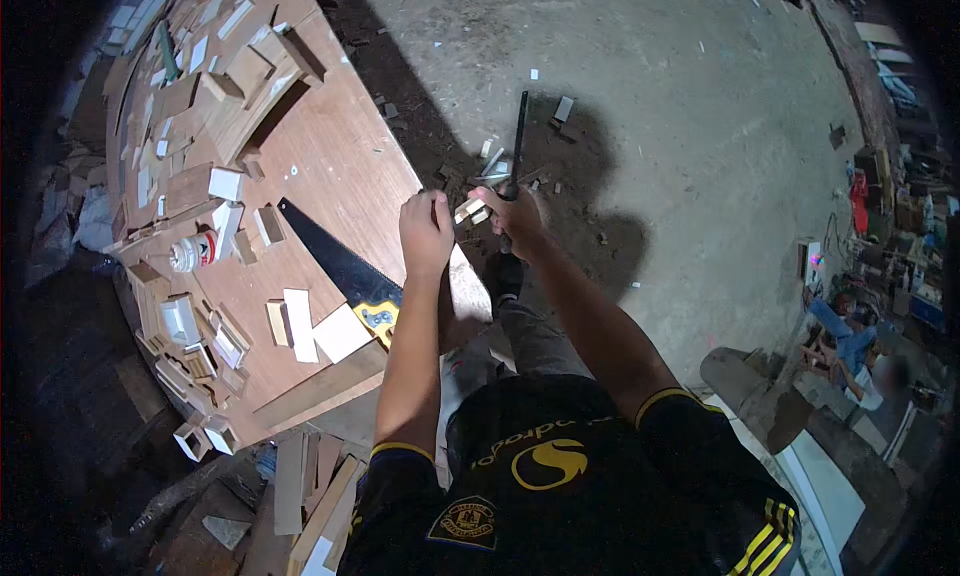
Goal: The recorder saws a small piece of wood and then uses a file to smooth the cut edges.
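Note:
My right hand (518,219) is closed around a long, thin dark tool (521,136) that looks like a file, its shaft pointing away from me over the floor. My left hand (427,234) is at the table's right edge, fingers curled, against a small pale wooden piece (468,210). That piece spans the gap between my hands, and fingertips of my right hand reach its far side. My left fingers partly hide its near end. On the table, left of my left forearm, lies a handsaw (345,266) with a dark blade and a yellow handle.
The wooden table (345,126) holds a wooden box-like assembly (255,91), a white-and-red container (192,251), pale boards (341,333) and several offcuts. Scraps litter the concrete floor (720,176) near my feet. Another person (868,384) is at the far right, among clutter.

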A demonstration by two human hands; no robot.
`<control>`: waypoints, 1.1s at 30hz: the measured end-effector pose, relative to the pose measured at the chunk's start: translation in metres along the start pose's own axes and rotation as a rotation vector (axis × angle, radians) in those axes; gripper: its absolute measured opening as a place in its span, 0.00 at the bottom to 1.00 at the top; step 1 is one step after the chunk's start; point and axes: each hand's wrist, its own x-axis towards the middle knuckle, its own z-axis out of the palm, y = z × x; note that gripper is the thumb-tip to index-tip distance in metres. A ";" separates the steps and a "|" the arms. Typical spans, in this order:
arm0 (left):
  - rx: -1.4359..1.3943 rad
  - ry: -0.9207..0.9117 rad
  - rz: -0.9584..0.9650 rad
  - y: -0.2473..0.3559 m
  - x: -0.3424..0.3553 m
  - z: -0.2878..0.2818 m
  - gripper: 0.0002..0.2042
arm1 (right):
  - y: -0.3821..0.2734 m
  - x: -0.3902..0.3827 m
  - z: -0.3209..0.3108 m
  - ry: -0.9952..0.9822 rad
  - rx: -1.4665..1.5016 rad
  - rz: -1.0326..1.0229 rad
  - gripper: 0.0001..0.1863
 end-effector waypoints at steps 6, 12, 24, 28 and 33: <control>0.164 -0.112 0.008 -0.007 -0.011 0.001 0.12 | 0.006 0.008 0.018 0.263 -0.198 0.015 0.26; 0.294 -0.116 -0.122 0.001 0.000 0.020 0.09 | 0.031 0.022 0.020 0.496 -0.464 -0.143 0.27; 0.373 0.187 -0.076 -0.008 0.011 0.029 0.09 | 0.010 -0.002 0.035 0.462 -0.444 -0.168 0.26; 0.390 0.225 -0.106 -0.001 0.010 0.037 0.09 | 0.016 0.005 0.032 0.462 -0.365 -0.258 0.20; 0.396 0.244 -0.091 -0.007 0.006 0.037 0.12 | 0.017 0.000 0.037 0.455 -0.161 -0.176 0.20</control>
